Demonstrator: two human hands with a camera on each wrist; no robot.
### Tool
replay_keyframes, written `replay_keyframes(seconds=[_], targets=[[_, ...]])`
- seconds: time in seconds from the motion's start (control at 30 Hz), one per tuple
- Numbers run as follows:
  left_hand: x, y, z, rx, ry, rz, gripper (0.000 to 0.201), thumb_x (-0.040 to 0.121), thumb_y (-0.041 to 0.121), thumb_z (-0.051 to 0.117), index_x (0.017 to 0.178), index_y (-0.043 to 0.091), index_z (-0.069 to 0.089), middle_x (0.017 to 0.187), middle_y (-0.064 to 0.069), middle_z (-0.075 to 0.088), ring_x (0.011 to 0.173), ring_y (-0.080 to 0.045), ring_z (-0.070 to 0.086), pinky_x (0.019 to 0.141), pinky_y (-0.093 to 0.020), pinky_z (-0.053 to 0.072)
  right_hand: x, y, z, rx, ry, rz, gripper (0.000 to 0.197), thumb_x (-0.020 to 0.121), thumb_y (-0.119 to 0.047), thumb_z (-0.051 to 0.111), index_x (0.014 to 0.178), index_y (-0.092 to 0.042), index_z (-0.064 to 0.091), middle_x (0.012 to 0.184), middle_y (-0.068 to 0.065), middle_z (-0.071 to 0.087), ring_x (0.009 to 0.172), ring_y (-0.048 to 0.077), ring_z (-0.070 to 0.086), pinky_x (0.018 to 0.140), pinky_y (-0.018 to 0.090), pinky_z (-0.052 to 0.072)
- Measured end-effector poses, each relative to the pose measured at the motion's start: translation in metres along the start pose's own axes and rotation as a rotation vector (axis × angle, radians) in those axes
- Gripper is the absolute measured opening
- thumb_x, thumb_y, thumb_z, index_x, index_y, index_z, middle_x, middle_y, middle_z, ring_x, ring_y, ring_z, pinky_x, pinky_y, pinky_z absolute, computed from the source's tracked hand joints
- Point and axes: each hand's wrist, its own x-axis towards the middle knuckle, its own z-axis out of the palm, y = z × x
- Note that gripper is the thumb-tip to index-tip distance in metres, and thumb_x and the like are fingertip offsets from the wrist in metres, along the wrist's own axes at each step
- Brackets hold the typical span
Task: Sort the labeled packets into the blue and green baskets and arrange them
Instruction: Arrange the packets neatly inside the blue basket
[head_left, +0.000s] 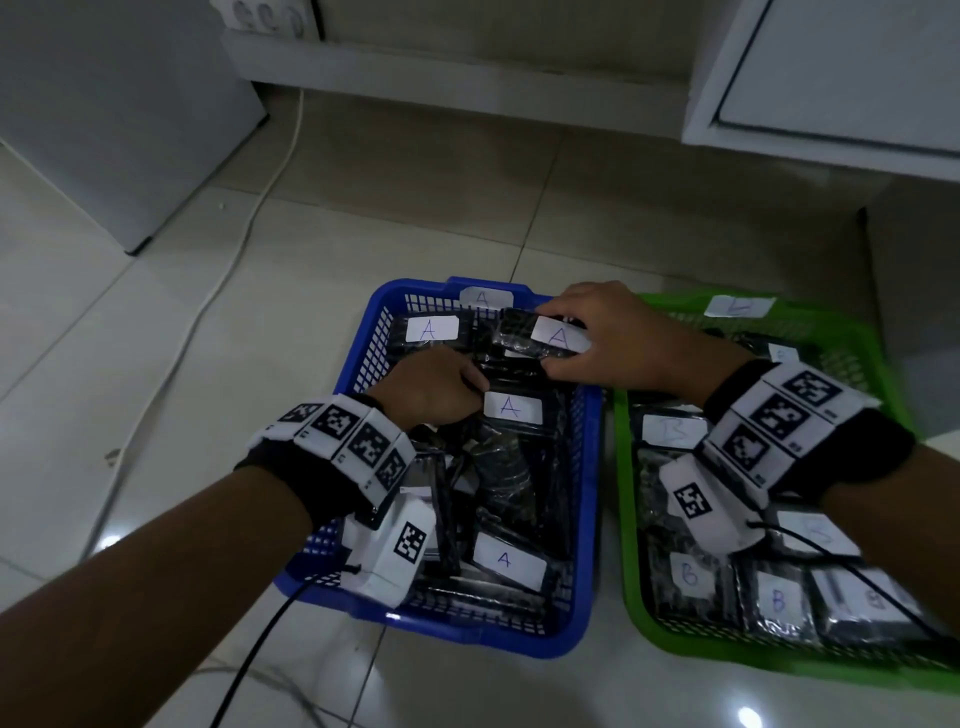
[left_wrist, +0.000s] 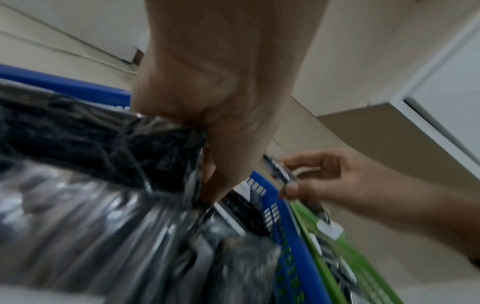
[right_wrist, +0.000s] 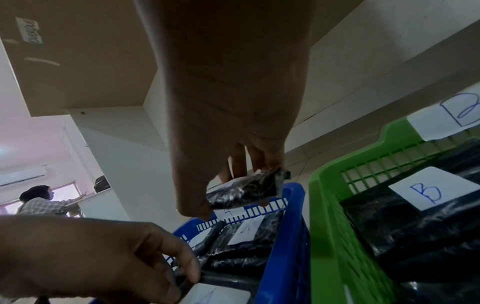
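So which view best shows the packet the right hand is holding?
The head view: the packet shows whole, its A label readable, gripped by the right hand over the blue basket. The right wrist view shows only its black wrapped underside; the left wrist view shows a blurred edge.

Both forearms extended forward, left hand (head_left: 434, 387) curled knuckles-up, right hand (head_left: 618, 338) in a thumb-and-fingers pinching grip.

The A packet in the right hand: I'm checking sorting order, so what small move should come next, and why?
Probably lower the A packet flat into the far part of the blue basket. The right hand pinches it just above that basket, whose tag and other visible labels read A, while the left hand grips packets beside it, perhaps making room.
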Motion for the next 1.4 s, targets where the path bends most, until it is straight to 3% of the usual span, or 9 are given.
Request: replay_keyframes(seconds=[0.17, 0.3, 0.47, 0.6, 0.77, 0.87, 0.97, 1.17, 1.4], targets=[[0.013, -0.002, -0.021, -0.099, -0.084, -0.104, 0.018, 0.094, 0.016, 0.065, 0.108, 0.021, 0.075, 0.111, 0.001, 0.07, 0.097, -0.018, 0.067, 0.085, -0.026, 0.054, -0.004, 0.005, 0.006, -0.013, -0.026, -0.012, 0.047, 0.075, -0.033, 0.076, 0.118, -0.016, 0.067, 0.099, 0.005, 0.063, 0.088, 0.017, 0.056, 0.077, 0.032, 0.047], [0.017, -0.004, -0.028, -0.084, -0.05, -0.077, 0.017, 0.09, 0.019, 0.071, 0.105, 0.024, 0.075, 0.094, 0.009, 0.069, 0.08, -0.004, 0.062, 0.066, -0.015, 0.046, -0.003, 0.005, 0.007, -0.015, -0.039, -0.019, 0.045, 0.075, -0.034, 0.075, 0.116, -0.017, 0.067, 0.099, 0.005, 0.062, 0.089, 0.017, 0.056, 0.08, 0.035, 0.049], [0.013, -0.01, 0.001, 0.051, 0.092, 0.058, 0.012, 0.087, 0.016, 0.07, 0.094, 0.022, 0.077, 0.102, 0.006, 0.071, 0.095, -0.011, 0.066, 0.088, -0.022, 0.05, -0.001, 0.004, 0.006, -0.014, -0.024, -0.025, 0.044, 0.075, -0.032, 0.077, 0.115, -0.016, 0.067, 0.1, 0.005, 0.062, 0.09, 0.017, 0.056, 0.081, 0.038, 0.049], [0.01, -0.016, 0.014, 0.09, 0.183, 0.137, 0.007, 0.085, 0.017, 0.072, 0.085, 0.024, 0.075, 0.085, 0.012, 0.067, 0.091, -0.012, 0.068, 0.093, -0.03, 0.053, -0.002, 0.002, 0.008, -0.007, -0.03, -0.035, 0.048, 0.076, -0.033, 0.077, 0.12, -0.017, 0.066, 0.105, 0.006, 0.064, 0.094, 0.018, 0.057, 0.084, 0.038, 0.05], [0.009, -0.013, -0.006, 0.283, 0.099, 0.149, 0.024, 0.091, 0.017, 0.058, 0.102, 0.028, 0.075, 0.113, 0.008, 0.07, 0.103, -0.013, 0.064, 0.091, -0.028, 0.05, -0.006, 0.001, 0.015, -0.012, -0.019, -0.042, 0.047, 0.075, -0.033, 0.077, 0.118, -0.016, 0.066, 0.104, 0.003, 0.065, 0.093, 0.018, 0.06, 0.082, 0.042, 0.051], [0.007, -0.004, -0.022, -0.126, 0.095, 0.101, 0.032, 0.096, 0.011, 0.049, 0.117, 0.026, 0.068, 0.11, 0.008, 0.07, 0.096, -0.013, 0.069, 0.077, -0.027, 0.054, -0.007, -0.002, 0.017, -0.012, 0.011, -0.073, 0.046, 0.075, -0.035, 0.075, 0.117, -0.02, 0.066, 0.1, 0.0, 0.064, 0.09, 0.016, 0.059, 0.078, 0.041, 0.051], [-0.004, 0.005, -0.026, -0.561, -0.006, 0.016, 0.032, 0.098, 0.018, 0.053, 0.125, 0.032, 0.066, 0.096, 0.01, 0.074, 0.087, -0.008, 0.072, 0.082, -0.03, 0.056, -0.006, -0.007, 0.022, 0.03, 0.041, -0.111, 0.043, 0.076, -0.037, 0.076, 0.115, -0.02, 0.067, 0.096, -0.002, 0.064, 0.087, 0.012, 0.057, 0.077, 0.037, 0.05], [-0.028, -0.01, -0.012, -0.663, 0.164, 0.027, 0.033, 0.091, 0.028, 0.071, 0.122, 0.027, 0.061, 0.105, 0.002, 0.074, 0.089, -0.011, 0.073, 0.071, -0.025, 0.059, -0.012, -0.02, 0.023, 0.188, 0.056, -0.059, 0.067, 0.07, -0.044, 0.083, 0.129, -0.023, 0.058, 0.115, -0.012, 0.062, 0.102, 0.004, 0.057, 0.087, 0.021, 0.047], [-0.049, -0.031, -0.018, -0.761, 0.361, -0.033, 0.02, 0.103, 0.024, 0.053, 0.116, 0.013, 0.063, 0.111, -0.012, 0.071, 0.097, -0.026, 0.072, 0.083, -0.035, 0.061, -0.039, -0.027, 0.03, 0.17, -0.063, -0.015, 0.028, 0.077, -0.031, 0.081, 0.1, -0.021, 0.069, 0.092, -0.011, 0.066, 0.074, 0.001, 0.059, 0.062, 0.011, 0.044]])
